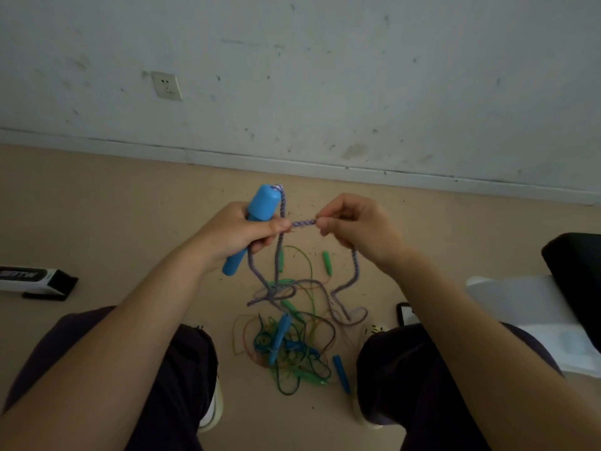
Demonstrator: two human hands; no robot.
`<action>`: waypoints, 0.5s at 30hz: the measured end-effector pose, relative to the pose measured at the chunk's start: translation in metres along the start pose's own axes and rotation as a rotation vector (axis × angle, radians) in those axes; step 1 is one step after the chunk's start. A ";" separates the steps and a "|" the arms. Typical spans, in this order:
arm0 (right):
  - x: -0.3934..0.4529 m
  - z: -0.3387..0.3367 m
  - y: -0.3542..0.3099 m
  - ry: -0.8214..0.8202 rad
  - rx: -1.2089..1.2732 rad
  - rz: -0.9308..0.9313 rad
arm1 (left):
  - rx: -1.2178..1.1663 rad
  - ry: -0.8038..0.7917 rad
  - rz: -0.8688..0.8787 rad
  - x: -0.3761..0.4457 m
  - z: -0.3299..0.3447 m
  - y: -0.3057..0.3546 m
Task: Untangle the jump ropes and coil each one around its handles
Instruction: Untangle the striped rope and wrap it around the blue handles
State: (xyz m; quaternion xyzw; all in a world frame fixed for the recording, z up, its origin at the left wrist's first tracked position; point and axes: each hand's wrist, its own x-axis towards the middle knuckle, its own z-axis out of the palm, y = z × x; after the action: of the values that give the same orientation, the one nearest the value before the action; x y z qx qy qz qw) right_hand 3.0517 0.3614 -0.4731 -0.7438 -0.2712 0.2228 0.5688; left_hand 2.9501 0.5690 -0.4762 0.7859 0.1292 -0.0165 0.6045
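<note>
You sat over the floor [97, 222], arms forward, a tangle of thin ropes [289, 346] lying between your feet. Step in hand: starting the coil, I judged. Your left hand [234, 234] held its grip closed round the blue handle [252, 229]; your right hand [354, 227] pinched the braided rope [304, 222] taut beside it (slack trailing into a knot below). Next: loosen that knot before wrapping.

I see white lettering on the black-and-white box [34, 279] at my left. It is upside down and too blurred to read.
</note>
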 end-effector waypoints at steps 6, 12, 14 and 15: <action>-0.001 -0.018 0.000 0.001 0.068 -0.014 | -0.034 0.021 -0.031 -0.001 -0.002 -0.006; -0.001 0.019 0.003 -0.138 -0.042 0.039 | -0.022 -0.073 -0.019 -0.001 0.012 -0.004; 0.003 0.006 0.001 -0.028 -0.040 0.015 | -0.009 -0.013 -0.027 0.001 0.003 -0.005; 0.005 -0.004 0.001 0.042 -0.030 0.005 | -0.001 0.026 -0.033 0.002 0.000 -0.006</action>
State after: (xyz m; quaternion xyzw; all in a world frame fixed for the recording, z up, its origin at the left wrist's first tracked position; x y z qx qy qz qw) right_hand 3.0582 0.3614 -0.4736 -0.7574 -0.2608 0.2045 0.5626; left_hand 2.9502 0.5711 -0.4823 0.7836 0.1499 -0.0163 0.6027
